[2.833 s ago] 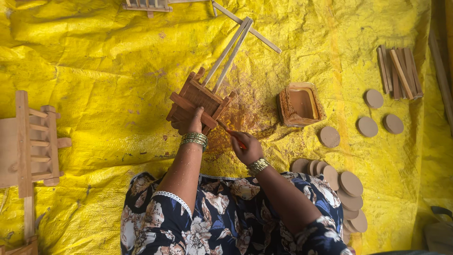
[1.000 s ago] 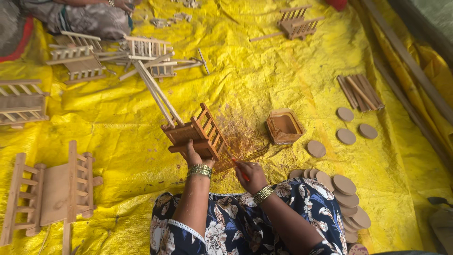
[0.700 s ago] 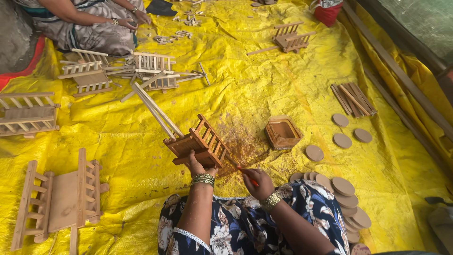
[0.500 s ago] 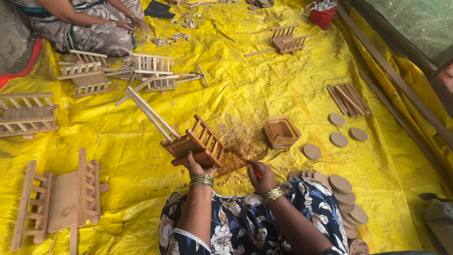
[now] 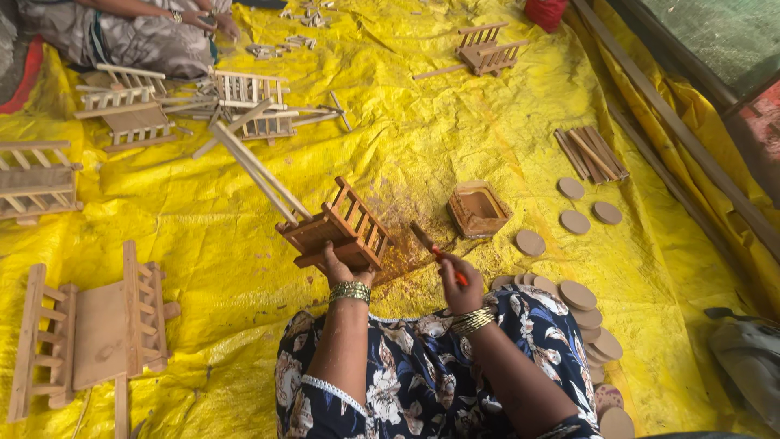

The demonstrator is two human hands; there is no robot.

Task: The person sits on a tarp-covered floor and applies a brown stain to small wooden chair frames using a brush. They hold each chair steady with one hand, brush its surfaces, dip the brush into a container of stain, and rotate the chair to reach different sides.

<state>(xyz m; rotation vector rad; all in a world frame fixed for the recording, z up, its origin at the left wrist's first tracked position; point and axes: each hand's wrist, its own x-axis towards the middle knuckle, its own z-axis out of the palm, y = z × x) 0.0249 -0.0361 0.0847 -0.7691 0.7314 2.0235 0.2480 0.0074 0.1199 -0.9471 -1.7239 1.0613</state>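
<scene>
My left hand (image 5: 340, 264) grips the underside of a small brown-stained wooden cart (image 5: 337, 228) with slatted sides and two long pale shafts (image 5: 256, 167) running up-left. It is held tilted just above the yellow tarp. My right hand (image 5: 460, 281) holds a thin red-handled brush (image 5: 431, 246), its bristle end pointing up-left toward the cart, a little apart from it. A square tub of brown stain (image 5: 478, 209) sits on the tarp just right of the brush. Brown stain marks the tarp between the cart and the tub.
Unpainted wooden carts lie at the left (image 5: 93, 330), far left (image 5: 34, 177) and top (image 5: 491, 49). Round wooden discs (image 5: 587, 313) are stacked by my right knee. A bundle of sticks (image 5: 591, 152) lies at right. Another person (image 5: 134, 32) sits at top left.
The camera has tipped upward, showing more of the tarp and the other person. My right hand has drawn the brush back from the cart toward the tub side. The cart stays in my left hand.
</scene>
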